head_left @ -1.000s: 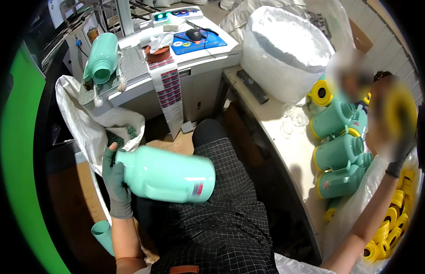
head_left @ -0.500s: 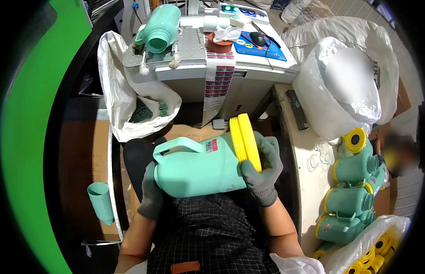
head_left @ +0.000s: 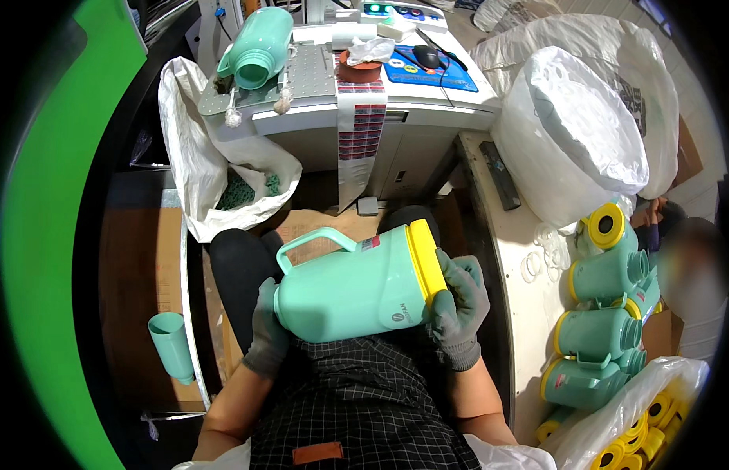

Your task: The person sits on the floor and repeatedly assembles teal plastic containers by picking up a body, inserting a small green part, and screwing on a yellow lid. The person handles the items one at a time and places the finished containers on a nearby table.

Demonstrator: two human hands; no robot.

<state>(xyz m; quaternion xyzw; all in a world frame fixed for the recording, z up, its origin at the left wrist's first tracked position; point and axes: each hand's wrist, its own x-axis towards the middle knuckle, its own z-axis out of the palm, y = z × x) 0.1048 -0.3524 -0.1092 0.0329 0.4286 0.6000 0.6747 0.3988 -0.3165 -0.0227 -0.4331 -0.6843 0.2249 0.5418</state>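
Across my lap lies a mint-green jug (head_left: 349, 294) on its side, its handle facing up and away from me. My left hand (head_left: 267, 333), in a grey glove, is closed round the narrow left end. At the right end a yellow screw-on base (head_left: 427, 262) sits against the green body, with almost no thread showing. My right hand (head_left: 462, 309), gloved too, grips that yellow base with curled fingers and thumb. The far side of the base is hidden by the glove.
Ahead stands a machine table with another green jug body (head_left: 259, 51) and a mouse (head_left: 427, 56). Finished-looking jugs (head_left: 591, 337) line the right bench, beside a bag of yellow bases (head_left: 654, 423). A white sack (head_left: 184, 157) hangs left, above a green cup (head_left: 171, 345). Another person is at far right.
The yellow base has gone from tilted, with its threads showing, to seated against the jug's end. My right hand's grip has shifted. The jug has rolled a little, bringing its printed mark up.
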